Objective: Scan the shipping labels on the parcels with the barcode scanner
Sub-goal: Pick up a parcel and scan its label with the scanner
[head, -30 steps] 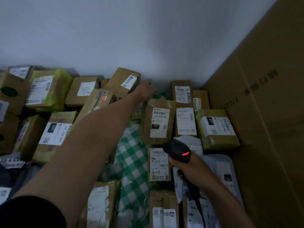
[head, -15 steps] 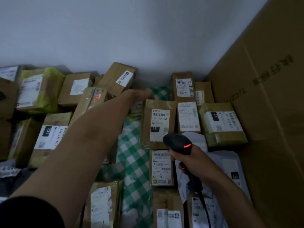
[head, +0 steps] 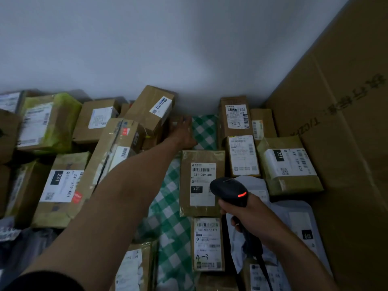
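Many brown parcels with white shipping labels lie on a green checked cloth (head: pixel 170 208). My right hand (head: pixel 249 213) grips a black barcode scanner (head: pixel 230 191) with a red light, held over the lower right corner of a tall parcel labelled 231-239-K01 (head: pixel 201 181). My left hand (head: pixel 182 131) reaches far back with fingers extended, resting on a small brown parcel (head: pixel 178 122) next to the wall, just under a tilted box (head: pixel 151 109). A parcel marked 4-3 (head: pixel 207 243) lies below the scanner.
A large upright cardboard panel (head: pixel 340 143) walls off the right side. A white wall (head: pixel 168 49) stands behind. More boxes (head: pixel 63 185) crowd the left, a parcel marked 3-3 (head: pixel 236 116) and white poly mailers (head: pixel 298 223) the right.
My left hand has moved down from near the wall onto the small parcel at the back. The scanner hand has barely shifted; the view has tipped slightly.
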{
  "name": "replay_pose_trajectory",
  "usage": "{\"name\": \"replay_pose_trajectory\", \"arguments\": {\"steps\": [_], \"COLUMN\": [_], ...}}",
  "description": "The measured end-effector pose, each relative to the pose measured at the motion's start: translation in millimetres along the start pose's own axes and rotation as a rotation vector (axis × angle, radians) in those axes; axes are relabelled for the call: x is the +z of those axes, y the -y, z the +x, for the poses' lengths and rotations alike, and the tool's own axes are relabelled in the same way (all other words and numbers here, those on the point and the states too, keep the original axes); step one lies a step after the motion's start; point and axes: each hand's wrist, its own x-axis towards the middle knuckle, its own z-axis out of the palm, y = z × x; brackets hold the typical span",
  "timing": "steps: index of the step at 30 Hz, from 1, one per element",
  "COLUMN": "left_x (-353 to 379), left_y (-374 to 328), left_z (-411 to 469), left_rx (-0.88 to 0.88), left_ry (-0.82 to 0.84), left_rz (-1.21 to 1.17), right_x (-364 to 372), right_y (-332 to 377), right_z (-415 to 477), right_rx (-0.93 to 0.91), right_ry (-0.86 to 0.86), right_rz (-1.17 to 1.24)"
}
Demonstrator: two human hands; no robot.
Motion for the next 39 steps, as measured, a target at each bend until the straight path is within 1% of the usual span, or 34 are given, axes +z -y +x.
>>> {"name": "replay_pose_trajectory", "arguments": {"steps": [4, 8, 13, 14, 16, 18, 20, 21, 23, 28, 30, 31, 33, 39], "left_x": [3.7, -1.4, -13.7, -14.6, -13.5, -12.6, -9.7, -7.1, -1.0, 0.8, 2.4, 3.8, 6.1, 13.0], "left_y": [0.2, -0.5, -18.6, -21.5, -22.0, -20.6, -17.6, -14.8, -7.5, 7.8, 16.5, 20.2, 20.0, -3.7], "left_z": [3.1, 2.2, -20.0, -22.4, -19.9, -18.0, -19.7, -21.3, -22.1, -4.6, 3.2, 6.6, 6.6, -26.6], "left_rx": [0.054, 0.172, 0.322, 0.329, 0.244, 0.111, 0.007, -0.014, -0.037, -0.033, -0.072, -0.090, -0.093, 0.095], "left_ry": [-0.120, -0.266, -0.322, -0.328, -0.283, -0.179, -0.055, 0.008, 0.081, 0.076, 0.089, 0.070, -0.025, -0.388], "left_rz": [0.076, 0.128, 0.086, 0.097, 0.098, 0.068, 0.122, 0.158, 0.144, 0.083, -0.038, -0.085, -0.133, 0.009], "right_x": [0.0, 0.1, 3.5, 4.2, 5.4, 6.0, 5.2, 4.4, 2.7, -0.7, -1.5, -2.1, -3.4, -3.5], "right_y": [1.0, 0.2, 6.0, 7.1, 7.6, 6.8, 6.2, 5.4, 4.6, 5.7, 5.7, 5.6, 5.1, 4.8], "right_z": [1.5, 1.2, -5.9, -8.3, -14.1, -19.7, -25.1, -26.8, -29.0, -27.5, -25.5, -24.1, -21.6, -20.1], "right_rx": [-0.010, -0.011, -0.034, -0.042, -0.060, -0.072, -0.080, -0.080, -0.072, -0.057, -0.053, -0.052, -0.047, -0.049], "right_ry": [0.003, 0.002, 0.010, 0.006, -0.002, -0.014, -0.017, -0.016, -0.019, -0.033, -0.037, -0.038, -0.037, -0.043], "right_rz": [-0.014, -0.032, -0.021, -0.026, -0.039, -0.035, -0.036, -0.039, -0.046, -0.027, -0.009, -0.002, 0.003, 0.010]}}
